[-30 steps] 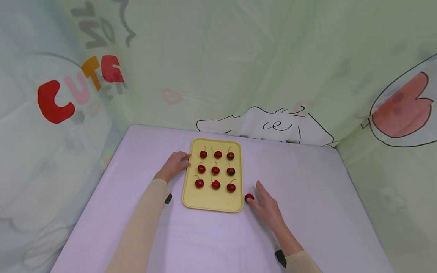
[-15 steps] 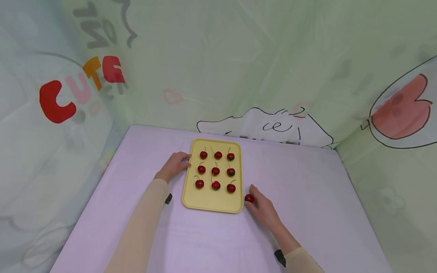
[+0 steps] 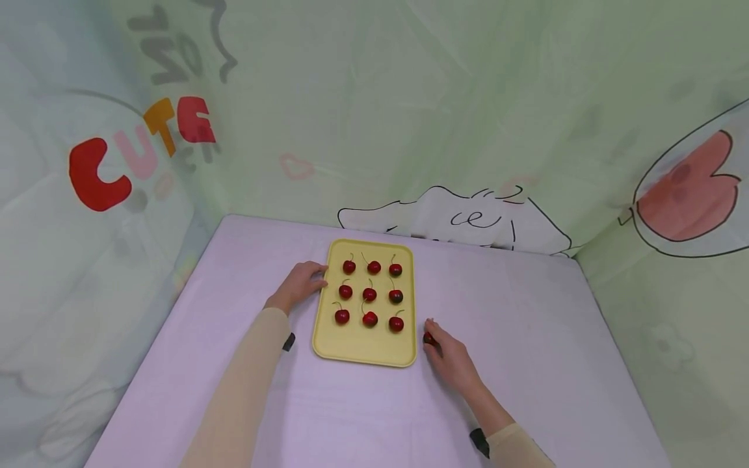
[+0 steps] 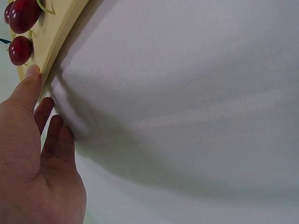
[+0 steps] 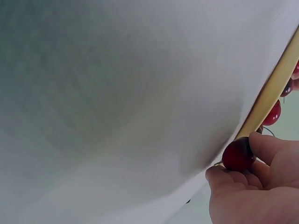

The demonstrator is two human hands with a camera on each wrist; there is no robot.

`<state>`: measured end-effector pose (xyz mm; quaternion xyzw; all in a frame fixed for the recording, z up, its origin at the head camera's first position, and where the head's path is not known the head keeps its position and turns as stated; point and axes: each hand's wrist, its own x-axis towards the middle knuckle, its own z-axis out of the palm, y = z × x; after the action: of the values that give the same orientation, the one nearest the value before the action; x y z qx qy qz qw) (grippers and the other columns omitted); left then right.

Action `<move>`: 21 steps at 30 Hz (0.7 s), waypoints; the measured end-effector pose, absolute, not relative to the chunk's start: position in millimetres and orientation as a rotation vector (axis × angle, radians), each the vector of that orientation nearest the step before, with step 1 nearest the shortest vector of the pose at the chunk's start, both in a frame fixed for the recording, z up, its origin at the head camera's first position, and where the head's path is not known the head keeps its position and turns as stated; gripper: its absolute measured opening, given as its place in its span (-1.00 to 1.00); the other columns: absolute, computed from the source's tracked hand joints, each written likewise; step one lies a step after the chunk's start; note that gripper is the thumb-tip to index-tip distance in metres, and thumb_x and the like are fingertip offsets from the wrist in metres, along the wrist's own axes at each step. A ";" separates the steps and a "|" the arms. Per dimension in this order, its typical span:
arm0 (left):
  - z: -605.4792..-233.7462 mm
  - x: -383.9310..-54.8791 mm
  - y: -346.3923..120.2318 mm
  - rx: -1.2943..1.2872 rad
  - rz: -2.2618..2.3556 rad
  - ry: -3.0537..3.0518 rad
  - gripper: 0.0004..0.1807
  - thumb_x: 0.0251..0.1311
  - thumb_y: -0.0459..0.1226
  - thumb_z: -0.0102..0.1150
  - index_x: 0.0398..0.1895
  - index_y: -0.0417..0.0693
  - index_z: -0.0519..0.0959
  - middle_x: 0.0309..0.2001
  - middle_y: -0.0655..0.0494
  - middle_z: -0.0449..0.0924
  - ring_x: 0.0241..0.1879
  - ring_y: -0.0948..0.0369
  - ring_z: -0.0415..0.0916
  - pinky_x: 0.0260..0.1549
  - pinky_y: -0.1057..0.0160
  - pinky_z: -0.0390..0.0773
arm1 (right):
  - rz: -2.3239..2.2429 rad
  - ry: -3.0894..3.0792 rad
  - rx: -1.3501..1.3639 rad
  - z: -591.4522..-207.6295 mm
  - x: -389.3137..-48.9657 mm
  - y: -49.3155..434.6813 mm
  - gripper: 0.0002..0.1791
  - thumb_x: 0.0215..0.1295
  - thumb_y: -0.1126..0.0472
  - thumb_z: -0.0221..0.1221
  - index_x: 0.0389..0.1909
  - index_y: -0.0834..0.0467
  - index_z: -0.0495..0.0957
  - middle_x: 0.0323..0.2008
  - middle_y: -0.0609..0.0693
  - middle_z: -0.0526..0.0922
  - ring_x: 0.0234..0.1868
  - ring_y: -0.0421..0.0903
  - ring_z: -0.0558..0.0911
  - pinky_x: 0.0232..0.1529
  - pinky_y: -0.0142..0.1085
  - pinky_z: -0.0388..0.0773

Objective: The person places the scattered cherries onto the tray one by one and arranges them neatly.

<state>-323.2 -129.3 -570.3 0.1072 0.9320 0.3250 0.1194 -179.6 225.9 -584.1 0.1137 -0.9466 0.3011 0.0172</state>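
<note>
A yellow tray [image 3: 363,344] holds several dark red cherries [image 3: 369,294] in three rows, most with stems showing. My left hand [image 3: 298,284] is at the tray's left rim; in the left wrist view its thumb [image 4: 32,81] lies on the rim, and the index finger reaches the edge from the outer side. Just right of the tray, my right hand [image 3: 453,361] pinches a single cherry [image 5: 238,154] between thumb and fingertips. That cherry is mostly covered by the hand in the head view; the right wrist view shows its stem near the fingertips.
A pale lilac cloth covers the table [image 3: 515,338]. Behind it and at both sides hang printed fabric walls [image 3: 374,117], which meet the table's far edge close behind the tray.
The right hand's fingers have closed in on the loose cherry, which now sits between them and has shifted slightly right. The left hand and the tray have stayed in place.
</note>
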 end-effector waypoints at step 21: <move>-572.4 -323.1 -130.8 0.325 0.986 2.716 -0.48 0.36 -0.21 0.16 0.34 -0.15 0.40 0.32 -0.08 0.39 0.38 -0.04 0.19 0.41 0.04 0.13 | 1.084 -2.828 0.473 -553.2 -191.1 174.2 -0.40 0.28 0.39 0.24 0.34 0.30 0.36 0.33 0.14 0.39 0.34 0.08 0.38 0.24 -0.04 0.40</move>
<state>-323.1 -130.8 -572.4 0.1111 0.9278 0.3366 0.1166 -191.1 174.2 -553.2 0.1541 -0.9220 0.3532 0.0380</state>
